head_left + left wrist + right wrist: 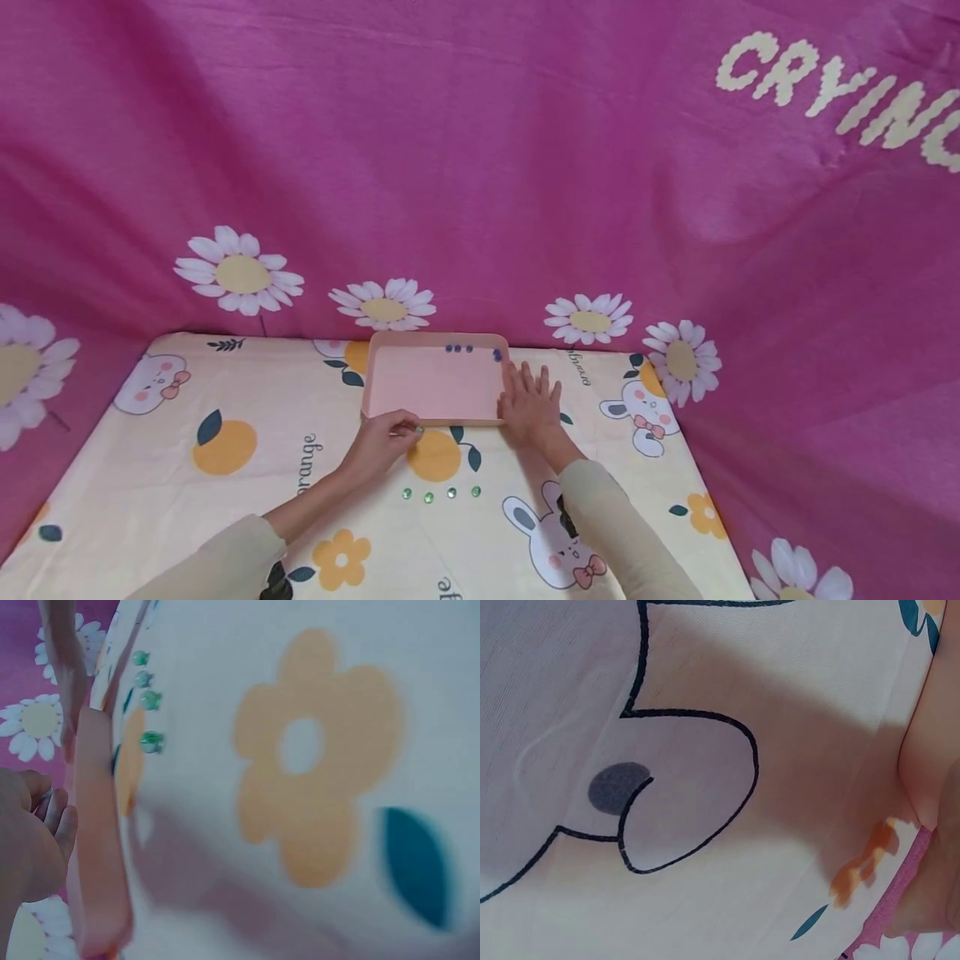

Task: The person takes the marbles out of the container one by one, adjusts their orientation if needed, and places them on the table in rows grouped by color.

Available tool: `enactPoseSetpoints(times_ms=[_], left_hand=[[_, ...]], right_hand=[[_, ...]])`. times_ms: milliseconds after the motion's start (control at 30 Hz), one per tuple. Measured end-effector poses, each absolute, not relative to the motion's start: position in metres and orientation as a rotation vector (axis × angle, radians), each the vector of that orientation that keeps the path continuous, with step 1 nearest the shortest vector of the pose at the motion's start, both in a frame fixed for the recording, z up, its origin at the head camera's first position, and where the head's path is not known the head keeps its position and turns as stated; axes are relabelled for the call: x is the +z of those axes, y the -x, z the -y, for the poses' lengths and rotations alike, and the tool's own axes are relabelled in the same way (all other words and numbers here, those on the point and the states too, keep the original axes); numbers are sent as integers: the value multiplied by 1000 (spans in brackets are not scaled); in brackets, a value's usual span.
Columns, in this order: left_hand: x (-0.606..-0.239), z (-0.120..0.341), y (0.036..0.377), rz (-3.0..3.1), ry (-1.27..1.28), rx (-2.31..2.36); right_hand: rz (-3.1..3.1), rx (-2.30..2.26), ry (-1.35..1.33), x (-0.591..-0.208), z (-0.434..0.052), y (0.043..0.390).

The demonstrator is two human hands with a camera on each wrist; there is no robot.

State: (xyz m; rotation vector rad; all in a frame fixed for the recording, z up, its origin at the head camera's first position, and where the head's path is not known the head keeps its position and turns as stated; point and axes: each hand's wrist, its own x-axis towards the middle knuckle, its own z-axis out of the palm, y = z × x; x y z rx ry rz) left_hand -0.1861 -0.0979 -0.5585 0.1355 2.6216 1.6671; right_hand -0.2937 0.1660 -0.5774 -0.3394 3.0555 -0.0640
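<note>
In the head view a pink rectangular tray (427, 379) lies at the far side of the table. My left hand (382, 442) is at its near rim, thumb and fingertips pinching a small green marble (419, 429). Fingers spread, my right hand (531, 408) rests at the tray's right edge. Inside the tray, several dark blue marbles (457, 349) sit along the back wall and in the far right corner. Several green marbles (428, 498) form a row on the cloth in front of the tray. The left wrist view shows the tray's side wall (101, 847) beside my left hand.
A cream tablecloth (262, 500) printed with oranges, rabbits and flowers covers the table. Magenta fabric (480, 183) with daisies hangs behind it and along both sides, close to the tray's far edge.
</note>
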Motion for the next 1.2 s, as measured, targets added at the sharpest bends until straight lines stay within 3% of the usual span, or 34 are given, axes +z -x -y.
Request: enactPoseSetpoints(times_ms=[400,1200], left_hand=[[-587,118,146,-2589,-6,1557],[-599,124,131,-2703,-44,1377]], right_hand=[[-3034,-67,319,-581,-170,297],[-3015,-107,334,-580,-167,297]])
